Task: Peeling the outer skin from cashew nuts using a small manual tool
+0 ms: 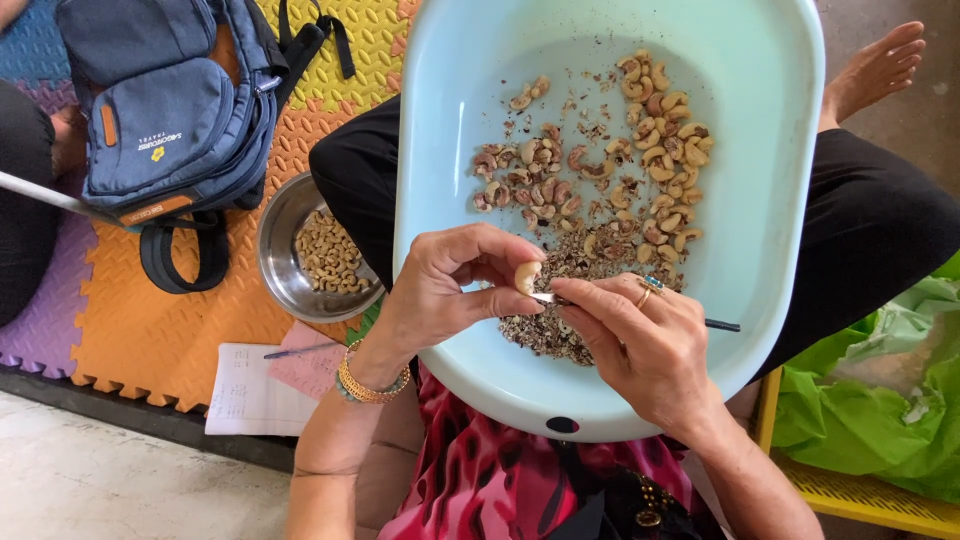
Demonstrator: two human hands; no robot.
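Observation:
My left hand (452,290) pinches a pale cashew nut (526,276) between thumb and fingers over a light blue plastic basin (760,200) that rests on my lap. My right hand (640,345) grips a small knife (545,298), its blade touching the nut and its dark handle end (722,325) sticking out to the right. Inside the basin lie several cashew nuts with brown skins (600,170) and a heap of peeled skin flakes (545,335) under my hands.
A steel bowl (280,215) with peeled cashews (328,255) stands on orange foam mats (160,320) to the left. A blue backpack (170,100) lies behind it. Paper sheets with a pen (255,395) lie nearby. Green plastic bag (870,420) at right, bare foot (875,65) at top right.

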